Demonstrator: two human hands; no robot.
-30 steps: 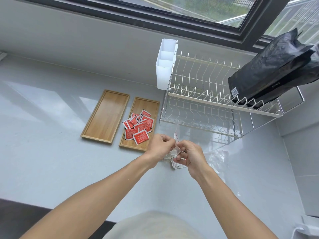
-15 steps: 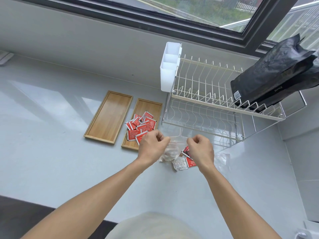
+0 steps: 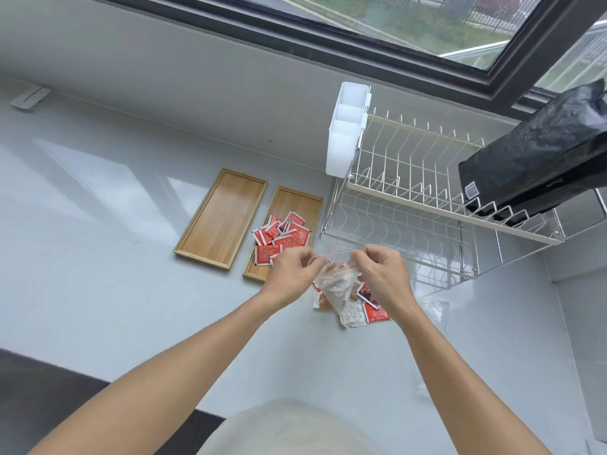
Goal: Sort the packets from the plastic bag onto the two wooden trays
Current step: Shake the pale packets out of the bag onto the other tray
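A clear zip plastic bag (image 3: 335,284) hangs above the counter, pinched at its top edge by my left hand (image 3: 293,270) and my right hand (image 3: 382,274), one on each side. Several packets (image 3: 356,311), red, white and brownish, show through and below it near the counter. Two wooden trays lie side by side to the left: the left tray (image 3: 220,218) holds nothing, and the right tray (image 3: 293,200) carries a heap of several red packets (image 3: 281,236). My left hand covers that tray's near corner.
A white two-tier wire dish rack (image 3: 423,205) stands right behind the bag, with a white cutlery holder (image 3: 346,129) on its left end and a black bag (image 3: 538,159) on top. Another clear plastic bag (image 3: 435,308) lies to the right. The counter's front edge is at lower left.
My hands have drawn apart and lifted, stretching the bag's top edge between them. More packets now show below the bag.
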